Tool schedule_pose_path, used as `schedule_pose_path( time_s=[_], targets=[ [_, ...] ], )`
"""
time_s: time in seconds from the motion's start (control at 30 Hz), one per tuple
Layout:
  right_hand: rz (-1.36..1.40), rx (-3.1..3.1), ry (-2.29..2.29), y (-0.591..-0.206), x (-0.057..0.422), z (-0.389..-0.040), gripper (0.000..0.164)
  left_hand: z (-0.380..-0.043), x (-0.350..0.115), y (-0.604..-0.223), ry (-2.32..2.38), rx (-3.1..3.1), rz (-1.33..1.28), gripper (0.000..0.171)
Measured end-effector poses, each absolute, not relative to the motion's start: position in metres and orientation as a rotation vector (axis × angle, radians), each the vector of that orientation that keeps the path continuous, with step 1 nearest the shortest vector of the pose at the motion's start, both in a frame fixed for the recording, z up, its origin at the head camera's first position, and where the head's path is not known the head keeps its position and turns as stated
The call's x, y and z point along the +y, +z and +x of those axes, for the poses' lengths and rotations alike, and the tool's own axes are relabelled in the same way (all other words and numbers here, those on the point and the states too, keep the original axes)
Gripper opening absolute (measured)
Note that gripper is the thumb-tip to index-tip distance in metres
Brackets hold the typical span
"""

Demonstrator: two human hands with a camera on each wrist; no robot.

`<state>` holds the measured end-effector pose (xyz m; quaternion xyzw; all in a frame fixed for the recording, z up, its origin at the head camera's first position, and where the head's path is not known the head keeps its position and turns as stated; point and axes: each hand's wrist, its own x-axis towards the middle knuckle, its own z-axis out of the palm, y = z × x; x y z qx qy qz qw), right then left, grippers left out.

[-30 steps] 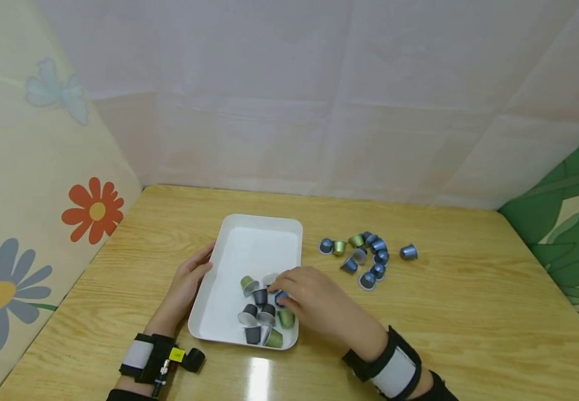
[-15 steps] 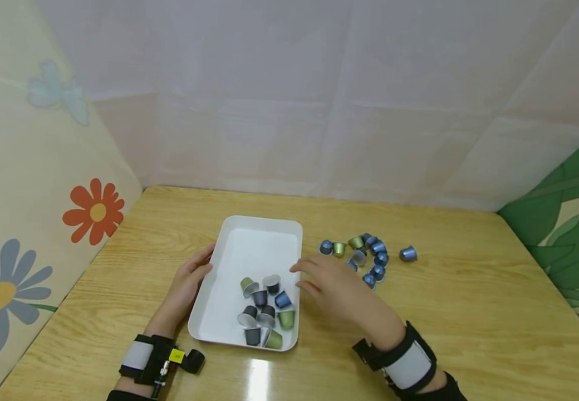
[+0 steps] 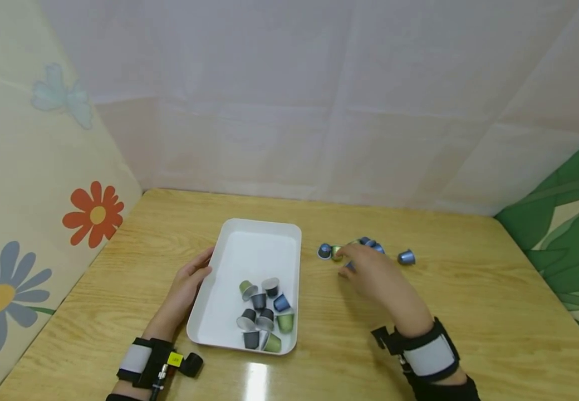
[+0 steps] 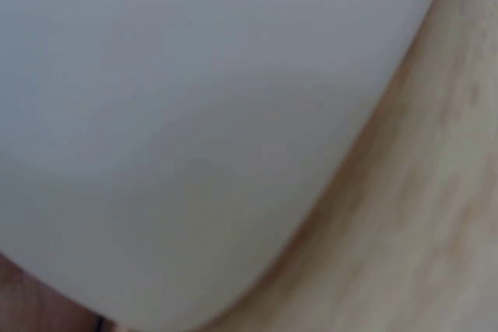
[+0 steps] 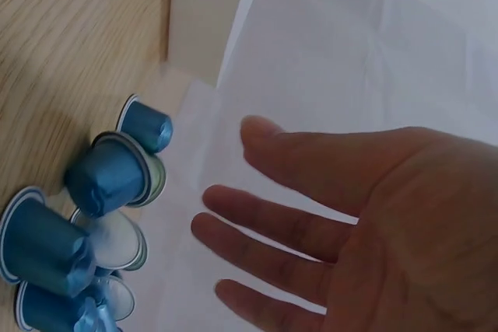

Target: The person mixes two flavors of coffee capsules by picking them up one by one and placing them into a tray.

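Coffee capsules in blue and green lie in a loose cluster on the table, right of the white tray (image 3: 256, 245). Over that cluster hovers my right hand (image 3: 374, 273), holding nothing, its thumb and fingers apart in the right wrist view. It hides part of the cluster; a blue capsule (image 3: 324, 251) and a green capsule (image 3: 337, 253) show left of its fingertips. Blue capsules (image 5: 109, 172) lie close by in the right wrist view. My left hand (image 3: 184, 289) rests against the tray's left side, fingers along the wall and thumb at the rim. Tray plastic fills most of the left wrist view.
Inside the tray's near half lie several capsules: dark grey ones (image 3: 251, 340), green ones (image 3: 285, 323) and a blue capsule (image 3: 281, 303). One blue capsule (image 3: 406, 257) lies apart at the right on the wooden table (image 3: 470, 312). A pale cloth wall (image 3: 319, 111) stands behind.
My right hand has left the tray, where a blue capsule now lies uncovered, and moved right to the cluster on the table. The left hand has stayed at the tray's side.
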<state>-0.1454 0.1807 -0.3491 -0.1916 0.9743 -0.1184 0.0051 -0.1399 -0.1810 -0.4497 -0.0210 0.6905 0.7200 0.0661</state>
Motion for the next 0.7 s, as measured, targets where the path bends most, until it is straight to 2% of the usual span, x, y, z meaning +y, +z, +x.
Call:
schedule_pose_path(
  time_s=[0.27,0.7],
  targets=[
    [-0.442,2.978,-0.327,-0.351,0.185,-0.151,0.042,-0.139,-0.183,-0.449,2.166,2.093,-0.06,0.05],
    [-0.438,2.99,-0.276,-0.371,0.186,-0.158,0.041,-0.139,-0.183,-0.451,2.204,2.049,-0.039,0.051]
  ],
)
